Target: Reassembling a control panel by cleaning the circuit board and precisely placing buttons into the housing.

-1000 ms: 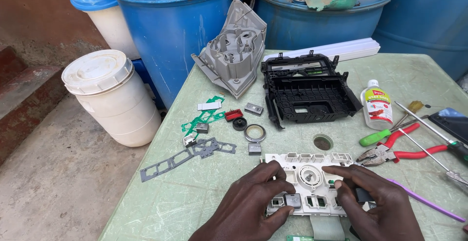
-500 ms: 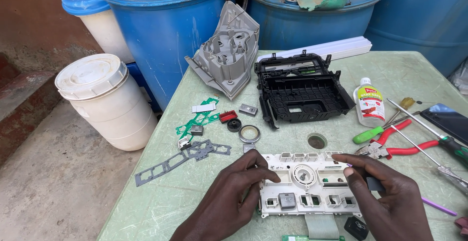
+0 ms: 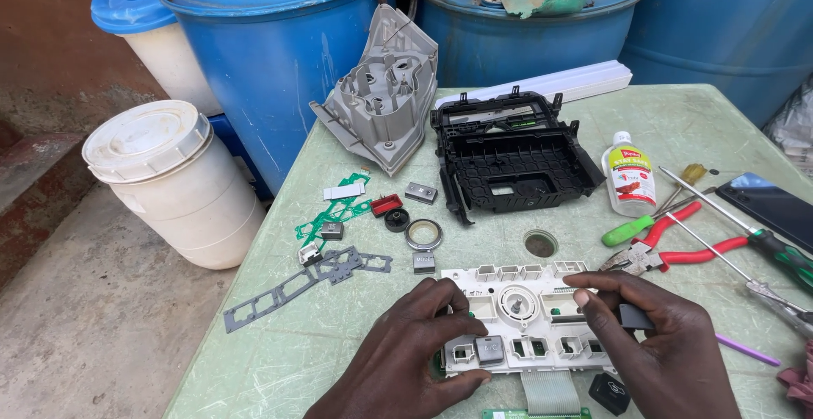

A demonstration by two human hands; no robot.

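Observation:
A white plastic switch panel (image 3: 525,317) with rows of small sockets and a round centre lies flat on the pale green table (image 3: 677,122) in front of me. My left hand (image 3: 406,360) grips its left end, thumb beside a grey button (image 3: 489,349). My right hand (image 3: 660,351) rests fingertips on the panel's right part and pinches a dark grey button cap (image 3: 635,316). A ribbon cable (image 3: 549,392) leaves the panel's near edge.
Black housing (image 3: 517,152) and grey moulded part (image 3: 381,101) stand behind. Loose buttons, a ring (image 3: 423,234), green film (image 3: 334,211) and grey frame (image 3: 296,283) lie left. Bottle (image 3: 629,173), red pliers (image 3: 677,254), screwdrivers and phone (image 3: 775,207) sit right. Blue barrels and a white bucket (image 3: 169,182) surround the table.
Both hands and the panel have shifted slightly; my right hand's fingers moved onto the panel's upper right edge and the dark cap now shows in that hand.

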